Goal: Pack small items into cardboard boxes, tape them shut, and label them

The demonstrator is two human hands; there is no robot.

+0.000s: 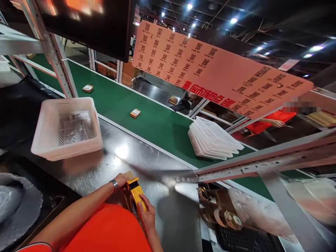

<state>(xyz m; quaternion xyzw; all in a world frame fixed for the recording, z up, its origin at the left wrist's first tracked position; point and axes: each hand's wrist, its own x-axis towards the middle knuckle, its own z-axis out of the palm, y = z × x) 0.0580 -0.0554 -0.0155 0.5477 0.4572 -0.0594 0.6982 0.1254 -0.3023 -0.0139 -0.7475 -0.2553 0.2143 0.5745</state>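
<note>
My right hand [147, 214] grips a yellow tape dispenser [135, 191] low over the steel table [147, 157]. My left hand [121, 181], with a watch on its wrist, rests against a small brown cardboard box [128, 174] at the dispenser's front end; its fingers are mostly hidden. I wear an orange top.
A stack of white plastic baskets [67, 127] stands on the table at the left. Beyond runs a green conveyor belt [157, 122] carrying two small boxes [135, 113] and a leaning pile of white baskets [214, 138]. A pink QR-code sign [215, 73] hangs overhead. Tape rolls [223, 217] and a keyboard [244, 239] sit at right.
</note>
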